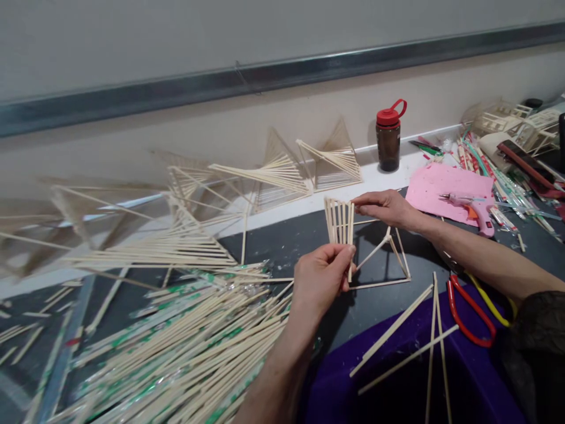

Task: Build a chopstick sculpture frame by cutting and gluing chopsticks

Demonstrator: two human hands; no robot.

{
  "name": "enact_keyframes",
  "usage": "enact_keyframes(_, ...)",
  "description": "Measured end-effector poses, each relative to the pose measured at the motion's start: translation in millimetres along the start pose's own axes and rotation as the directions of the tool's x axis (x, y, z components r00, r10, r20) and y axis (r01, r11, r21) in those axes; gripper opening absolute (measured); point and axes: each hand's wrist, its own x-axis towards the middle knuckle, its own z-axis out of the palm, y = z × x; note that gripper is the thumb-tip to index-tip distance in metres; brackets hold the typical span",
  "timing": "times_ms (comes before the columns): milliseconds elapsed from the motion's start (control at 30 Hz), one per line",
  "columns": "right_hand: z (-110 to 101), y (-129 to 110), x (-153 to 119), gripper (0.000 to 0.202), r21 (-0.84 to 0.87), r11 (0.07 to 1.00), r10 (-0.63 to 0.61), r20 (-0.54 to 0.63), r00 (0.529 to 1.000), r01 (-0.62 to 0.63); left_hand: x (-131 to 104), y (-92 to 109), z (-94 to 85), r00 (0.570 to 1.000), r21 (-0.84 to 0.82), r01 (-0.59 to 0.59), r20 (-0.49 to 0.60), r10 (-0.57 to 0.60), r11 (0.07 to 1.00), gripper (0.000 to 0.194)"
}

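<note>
My left hand [321, 272] is closed, thumb and fingers pinching the lower end of a wooden stick in a small stick frame. That frame [339, 221] has a row of several pale sticks fanned side by side, joined to an open frame of more sticks reaching right along the dark table. At the top of the row, the fingertips of my right hand [385, 207] are closed on the upper end of the rightmost stick. The right thumb is mostly hidden. Loose sticks [399, 330] lie over a purple container beneath my right forearm.
Larger stick structures [278, 176] stand along the wall. Many wrapped chopsticks [189, 347] are heaped left. A brown bottle [388, 144] with a red lid stands behind. A hot glue gun [474, 209] lies on pink foam [424, 185]. Red-handled pliers [470, 312] rest on the purple container [335, 377].
</note>
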Motion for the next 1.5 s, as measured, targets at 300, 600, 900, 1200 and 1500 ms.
enact_keyframes(300, -1.7, -4.1, 1.5, 0.023, -0.004, 1.0, 0.022, -0.001, 1.0, -0.022, 4.2, -5.4, -0.9, 1.0, 0.017, -0.01, 0.027, 0.009, 1.0, 0.027)
enact_keyframes(600, -3.3, -8.2, 3.8, 0.024, -0.028, 0.997, 0.074, 0.016, 0.997, -0.073, 5.8, -7.4, -0.8, 0.999, 0.009, -0.019, 0.026, 0.019, 1.0, 0.027)
enact_keyframes(900, -1.1, -4.3, -0.8, 0.028, -0.053, 0.999, 0.005, -0.025, 1.0, -0.006, 3.7, -5.0, 1.3, 1.0, -0.009, -0.024, 0.006, 0.024, 1.0, 0.026)
enact_keyframes(1200, -3.3, -13.2, -1.9, 0.025, -0.063, 0.998, 0.013, -0.01, 1.0, -0.014, -0.2, -3.6, 1.6, 0.999, 0.015, -0.042, -0.003, 0.042, 0.999, 0.027)
enact_keyframes(1500, 0.4, -16.9, 6.1, 0.024, -0.019, 0.997, 0.078, -0.041, 0.996, -0.079, 3.4, -6.1, 2.9, 1.0, -0.034, -0.023, 0.007, 0.024, 0.999, 0.028)
